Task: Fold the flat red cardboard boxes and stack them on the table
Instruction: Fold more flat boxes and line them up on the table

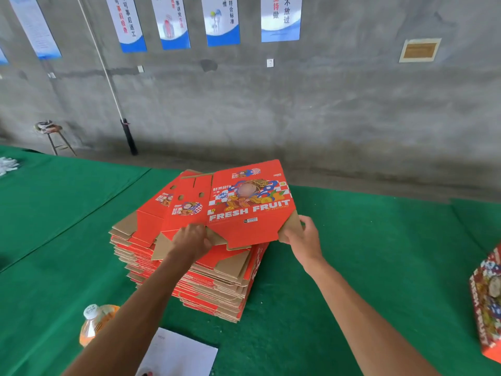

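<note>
Red flat box (244, 204), lifted off the pile of flats (206, 275) on the green table (366, 267), looks light, stiff yet creasable, so left hand (191, 241) and right hand (305, 236) pinch its brown bottom flaps at opposite near corners.

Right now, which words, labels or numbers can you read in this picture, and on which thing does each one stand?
"FRESH FRUIT": top box, gripped by left hand and right hand.
"鲜果": same box, above the picture; the following characters are blurred.
"坚持做", "不放过": right-most poster.
Other posters: partly cut off and blurred.
Box sticker, bottle cap, paper: too small.
</note>
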The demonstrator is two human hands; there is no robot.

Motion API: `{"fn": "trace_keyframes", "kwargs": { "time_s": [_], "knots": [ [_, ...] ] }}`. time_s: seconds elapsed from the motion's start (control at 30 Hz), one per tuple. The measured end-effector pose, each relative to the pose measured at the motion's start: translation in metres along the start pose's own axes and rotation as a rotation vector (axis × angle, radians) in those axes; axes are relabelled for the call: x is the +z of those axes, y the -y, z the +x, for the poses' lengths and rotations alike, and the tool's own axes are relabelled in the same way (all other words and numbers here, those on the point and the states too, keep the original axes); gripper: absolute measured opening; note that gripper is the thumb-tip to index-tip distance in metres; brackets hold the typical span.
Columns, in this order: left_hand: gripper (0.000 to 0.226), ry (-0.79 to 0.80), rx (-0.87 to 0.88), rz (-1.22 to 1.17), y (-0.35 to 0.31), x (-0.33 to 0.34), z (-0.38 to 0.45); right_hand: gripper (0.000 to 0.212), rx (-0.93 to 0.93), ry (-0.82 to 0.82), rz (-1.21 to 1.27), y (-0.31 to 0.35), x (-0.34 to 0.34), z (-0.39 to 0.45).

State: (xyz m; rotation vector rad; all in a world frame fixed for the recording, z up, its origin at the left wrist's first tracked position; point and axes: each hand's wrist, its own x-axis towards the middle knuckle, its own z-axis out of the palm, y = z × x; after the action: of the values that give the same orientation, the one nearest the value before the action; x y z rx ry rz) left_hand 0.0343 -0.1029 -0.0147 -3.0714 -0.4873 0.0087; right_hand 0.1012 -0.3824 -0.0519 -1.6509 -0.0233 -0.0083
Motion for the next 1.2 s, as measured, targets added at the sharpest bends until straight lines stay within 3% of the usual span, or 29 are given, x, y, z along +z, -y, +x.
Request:
{"fn": "trace_keyframes", "kwargs": {
  "time_s": [0.1,0.2,0.33,0.43,0.57,0.7,0.87,1.03,1.13,1.2],
  "knots": [
    [0.035,-0.073,0.108,0.128,-0.017,-0.022,-0.006,0.040,-0.095,-0.035,0.045,0.036,-0.019,-0.006],
    [0.034,-0.193,0.127,0.100,-0.015,-0.043,-0.015,0.043,-0.207,-0.058,0.010,0.076,-0.055,-0.013],
    [0.029,-0.327,0.194,-0.294,-0.025,-0.077,-0.035,0.036,-0.358,-0.084,-0.059,0.122,-0.120,-0.030],
    [0.018,-0.587,0.266,-0.639,-0.067,-0.104,-0.051,0.014,-0.501,-0.312,-0.132,0.150,-0.172,-0.042],
    [0.026,-0.586,0.182,-1.040,-0.133,-0.135,-0.054,0.018,-0.640,-0.491,-0.470,0.166,-0.232,-0.063],
    [0.028,-0.403,0.128,-1.070,-0.181,-0.130,-0.049,0.031,-0.346,-0.383,-0.858,0.153,-0.291,-0.084],
    [0.022,-0.065,0.101,-1.041,-0.210,-0.075,-0.050,0.043,-0.033,-0.185,-0.955,0.112,-0.339,-0.119],
    [0.017,0.003,0.176,-0.869,-0.219,-0.006,-0.066,0.040,0.142,-0.210,-0.765,0.046,-0.359,-0.148],
    [0.018,-0.060,0.211,-0.824,-0.225,0.018,-0.076,0.009,0.159,-0.282,-0.698,0.016,-0.361,-0.159],
    [0.022,-0.185,0.280,-0.736,-0.229,0.025,-0.086,0.038,0.108,-0.301,-0.741,0.001,-0.366,-0.163]
  ]
}}
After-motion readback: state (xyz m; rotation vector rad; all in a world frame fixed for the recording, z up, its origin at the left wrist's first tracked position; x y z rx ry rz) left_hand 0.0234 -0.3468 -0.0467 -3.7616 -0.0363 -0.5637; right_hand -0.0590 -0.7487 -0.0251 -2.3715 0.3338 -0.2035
